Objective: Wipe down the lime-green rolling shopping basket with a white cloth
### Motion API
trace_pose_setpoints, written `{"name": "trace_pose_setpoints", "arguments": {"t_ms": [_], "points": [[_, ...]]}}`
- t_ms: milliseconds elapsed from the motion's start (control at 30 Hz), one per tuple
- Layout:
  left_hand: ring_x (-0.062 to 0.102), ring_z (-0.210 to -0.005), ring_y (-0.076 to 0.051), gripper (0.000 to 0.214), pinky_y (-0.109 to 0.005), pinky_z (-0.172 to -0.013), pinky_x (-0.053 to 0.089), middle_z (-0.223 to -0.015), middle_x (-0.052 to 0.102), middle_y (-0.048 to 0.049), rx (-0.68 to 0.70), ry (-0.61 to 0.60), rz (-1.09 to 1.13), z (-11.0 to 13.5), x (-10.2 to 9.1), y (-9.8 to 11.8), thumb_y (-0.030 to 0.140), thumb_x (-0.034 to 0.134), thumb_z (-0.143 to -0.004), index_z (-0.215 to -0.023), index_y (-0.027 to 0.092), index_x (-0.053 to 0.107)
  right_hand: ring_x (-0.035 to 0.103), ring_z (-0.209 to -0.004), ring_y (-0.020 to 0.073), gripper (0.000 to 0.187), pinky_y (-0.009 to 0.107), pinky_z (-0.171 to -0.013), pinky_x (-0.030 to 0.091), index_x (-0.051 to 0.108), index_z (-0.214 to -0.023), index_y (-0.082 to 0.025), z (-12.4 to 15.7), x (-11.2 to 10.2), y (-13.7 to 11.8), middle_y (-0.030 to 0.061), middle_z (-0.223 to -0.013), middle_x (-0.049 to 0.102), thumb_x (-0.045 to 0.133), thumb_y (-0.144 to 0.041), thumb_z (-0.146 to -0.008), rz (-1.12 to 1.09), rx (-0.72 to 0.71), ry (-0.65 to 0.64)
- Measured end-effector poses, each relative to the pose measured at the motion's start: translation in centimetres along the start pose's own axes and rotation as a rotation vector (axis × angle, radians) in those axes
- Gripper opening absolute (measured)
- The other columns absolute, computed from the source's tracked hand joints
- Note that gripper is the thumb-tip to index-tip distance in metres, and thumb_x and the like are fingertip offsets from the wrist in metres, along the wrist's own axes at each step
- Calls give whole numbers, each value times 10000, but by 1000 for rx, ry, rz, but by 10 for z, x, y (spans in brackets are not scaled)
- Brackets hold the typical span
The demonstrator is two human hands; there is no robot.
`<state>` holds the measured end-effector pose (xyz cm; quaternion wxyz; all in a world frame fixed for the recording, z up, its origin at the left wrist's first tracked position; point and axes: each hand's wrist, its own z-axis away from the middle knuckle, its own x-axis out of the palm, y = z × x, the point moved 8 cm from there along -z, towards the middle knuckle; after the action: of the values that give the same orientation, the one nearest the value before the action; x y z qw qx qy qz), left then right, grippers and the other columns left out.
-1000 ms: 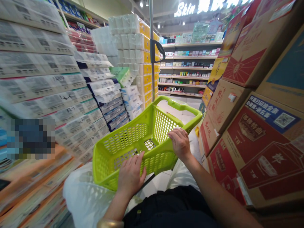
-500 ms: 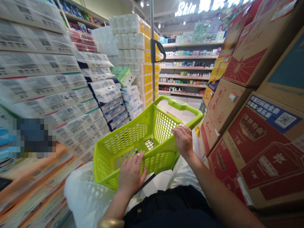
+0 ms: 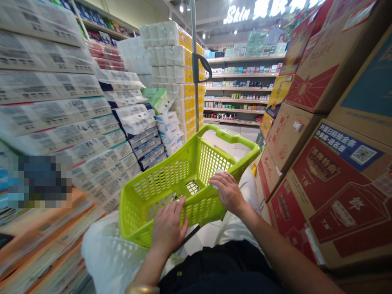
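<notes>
A lime-green plastic shopping basket (image 3: 171,179) sits tilted in front of me, with nothing visible inside. My left hand (image 3: 168,226) lies on its near rim, fingers stretched flat over the edge into the basket. My right hand (image 3: 228,190) is on the right side of the rim, its fingers curled and pressed down on a small white cloth (image 3: 218,171) that shows only at the fingertips. The basket's green handle (image 3: 235,136) hangs at the far end.
Stacked tissue and paper packs (image 3: 61,102) wall the left side. Red and brown cartons (image 3: 330,171) are piled close on the right. A grey pole with a black handle (image 3: 199,65) rises behind the basket. White plastic bags (image 3: 107,253) lie under it. Store shelves (image 3: 239,98) stand far ahead.
My right hand has slid back along the basket's right rim, toward me and slightly inward, and the white cloth now shows at its fingertips. The left hand has stayed put.
</notes>
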<state>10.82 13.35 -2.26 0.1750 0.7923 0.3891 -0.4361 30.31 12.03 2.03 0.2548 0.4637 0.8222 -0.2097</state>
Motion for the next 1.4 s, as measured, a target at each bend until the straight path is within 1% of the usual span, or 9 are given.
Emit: {"name": "trace_pose_setpoints", "arguments": {"t_ms": [133, 300, 433, 667, 767, 900, 1000, 1167, 1400], "points": [[620, -924, -260, 493, -379, -809, 439, -1037, 680, -92, -2, -7, 5, 0, 0, -1, 265, 539, -872, -1354, 179, 482, 601, -1176, 183, 440, 408, -1087, 413, 670, -1163, -244, 8, -12, 9, 34, -1138, 723, 408, -8, -900, 10, -22, 96], [622, -904, -256, 496, -377, -793, 444, -1026, 682, -92, -7, -13, 18, 1, 2, -1, 272, 541, -867, -1353, 189, 484, 595, -1181, 230, 444, 486, -1081, 435, 683, -1178, -261, 29, -37, 33, 63, -1130, 700, 414, -26, -915, 62, 121, 353], [623, -897, -256, 485, -375, -791, 442, -1012, 684, -96, -16, -5, 10, 0, 0, -1, 266, 527, -865, -1342, 186, 488, 587, -1134, 247, 446, 490, -1009, 506, 711, -1138, -265, 40, -31, 29, 86, -1067, 644, 416, -28, -903, 7, 170, 440], [620, -907, -260, 484, -378, -788, 436, -1020, 681, -95, -8, -2, 2, 0, 0, -1, 261, 532, -868, -1343, 177, 482, 602, -1064, 220, 399, 433, -990, 532, 711, -1096, -242, 36, 2, -1, 75, -1006, 671, 431, -27, -910, -73, 71, 294], [615, -902, -260, 494, -381, -791, 436, -1021, 681, -96, -8, -21, -3, -1, 1, -1, 267, 530, -870, -1353, 177, 477, 603, -1067, 215, 389, 431, -1001, 523, 713, -1084, -241, 34, -6, 8, 68, -1009, 680, 444, -20, -910, -49, 17, 270], [615, -902, -268, 484, -390, -794, 436, -1014, 679, -97, -20, -32, -1, -3, 2, 0, 264, 552, -854, -1325, 162, 500, 582, -1119, 232, 385, 462, -1022, 500, 715, -1068, -233, 33, -22, 30, 77, -1021, 669, 433, -20, -914, 28, 96, 325], [616, -895, -267, 469, -390, -797, 435, -999, 680, -92, -29, -40, 0, -5, 2, -1, 266, 559, -851, -1308, 166, 513, 582, -1119, 234, 381, 452, -1009, 506, 716, -1050, -227, 32, -19, 25, 80, -1004, 667, 428, -18, -914, 21, 131, 358], [619, -900, -264, 460, -389, -797, 437, -1012, 679, -91, -25, -50, 15, -5, 2, -2, 261, 552, -857, -1306, 167, 514, 606, -1051, 207, 360, 407, -977, 530, 712, -1058, -232, 29, 2, -3, 61, -985, 689, 454, -23, -918, -72, 13, 258], [613, -916, -270, 469, -394, -806, 439, -1022, 673, -89, -26, -55, 28, -5, 3, -1, 253, 562, -843, -1301, 161, 512, 586, -1090, 230, 394, 464, -1016, 509, 720, -1070, -231, 31, -17, 26, 77, -1003, 675, 434, -13, -909, -28, 110, 326]]}}
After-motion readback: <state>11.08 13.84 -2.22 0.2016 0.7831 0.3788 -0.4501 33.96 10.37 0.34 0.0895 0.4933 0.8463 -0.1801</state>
